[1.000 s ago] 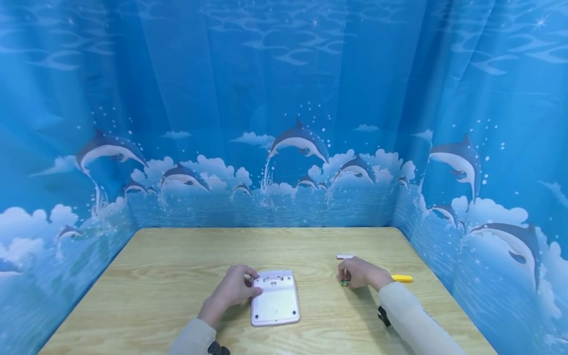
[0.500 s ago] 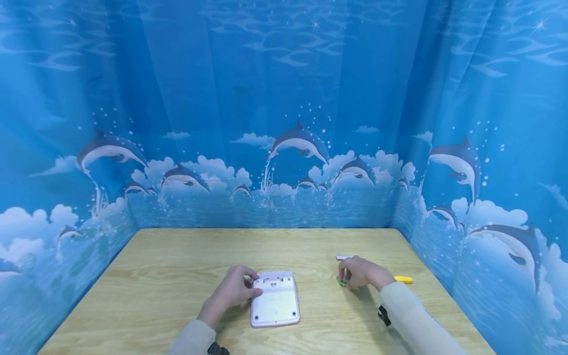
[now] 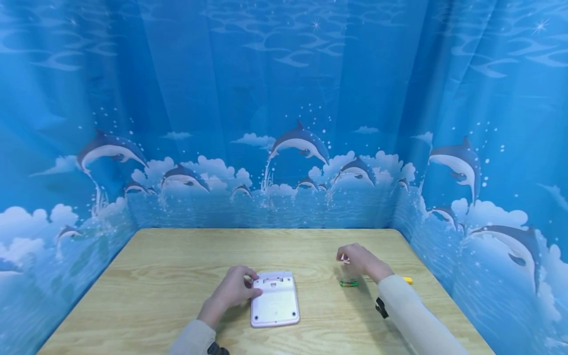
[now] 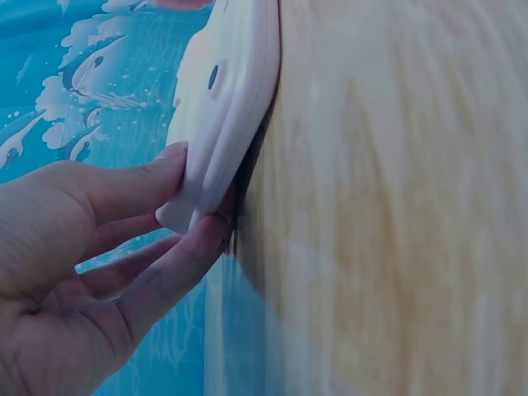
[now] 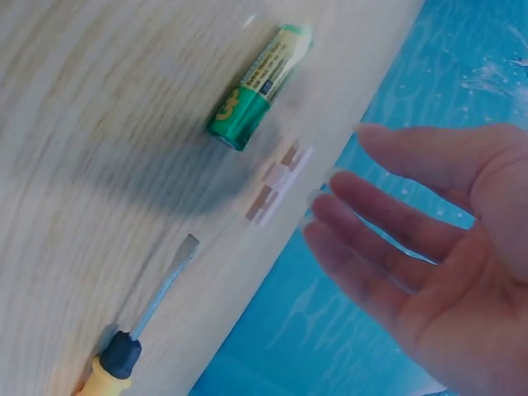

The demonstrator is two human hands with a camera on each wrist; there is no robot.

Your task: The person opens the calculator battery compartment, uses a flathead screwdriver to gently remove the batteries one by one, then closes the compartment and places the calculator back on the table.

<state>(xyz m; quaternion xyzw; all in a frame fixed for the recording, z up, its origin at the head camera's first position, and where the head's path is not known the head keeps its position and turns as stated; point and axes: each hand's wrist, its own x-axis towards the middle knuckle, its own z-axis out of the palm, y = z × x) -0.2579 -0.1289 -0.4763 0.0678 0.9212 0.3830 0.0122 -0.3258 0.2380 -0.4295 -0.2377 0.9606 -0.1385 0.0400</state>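
A white calculator (image 3: pixel 275 301) lies face down, the bare battery recess in its back towards the far side. My left hand (image 3: pixel 235 286) pinches its left edge between thumb (image 4: pixel 153 181) and fingers. Over to the right, my right hand (image 3: pixel 358 258) hovers with fingers loosely bent and parted from the thumb, holding nothing. Below its fingertips in the right wrist view is a small white battery cover (image 5: pixel 279 183). A green battery (image 5: pixel 260 87) rests on the table, nearer to me than that hand.
A screwdriver with a yellow handle (image 3: pixel 407 280) lies at the right, partly hidden behind the right forearm; its flat metal tip (image 5: pixel 188 245) shows in the right wrist view. The wooden table (image 3: pixel 199 251) is enclosed by blue dolphin curtains (image 3: pixel 266 98).
My right hand has let go of the green battery, leaving it on the table, and moved away from me to over the white cover. The left hand and calculator stay put.
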